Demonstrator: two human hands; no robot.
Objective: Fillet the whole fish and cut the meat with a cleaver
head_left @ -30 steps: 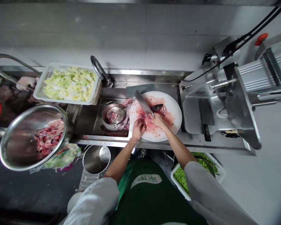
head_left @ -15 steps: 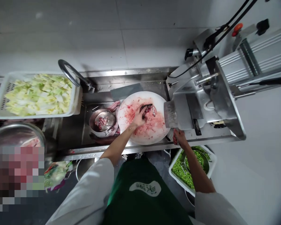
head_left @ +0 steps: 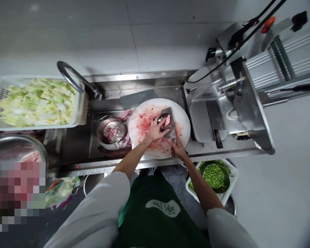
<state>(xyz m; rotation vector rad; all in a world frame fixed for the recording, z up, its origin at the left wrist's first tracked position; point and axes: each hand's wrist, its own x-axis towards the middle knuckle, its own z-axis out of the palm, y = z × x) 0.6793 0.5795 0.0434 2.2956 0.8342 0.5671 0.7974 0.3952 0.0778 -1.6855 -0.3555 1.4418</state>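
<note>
Head view: a dark fish piece (head_left: 166, 121) lay on the round white cutting board (head_left: 184, 121) over the sink. It was pinned from the left by the left hand (head_left: 155, 128); a cleaver (head_left: 169, 128), gripped by the right hand (head_left: 177, 148), stood against its right side, blade running near to far.

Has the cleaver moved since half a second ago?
Yes. The cleaver, in the right hand, has swung left from beside the slicer onto the white board, at the meat piece the left hand holds.
</note>
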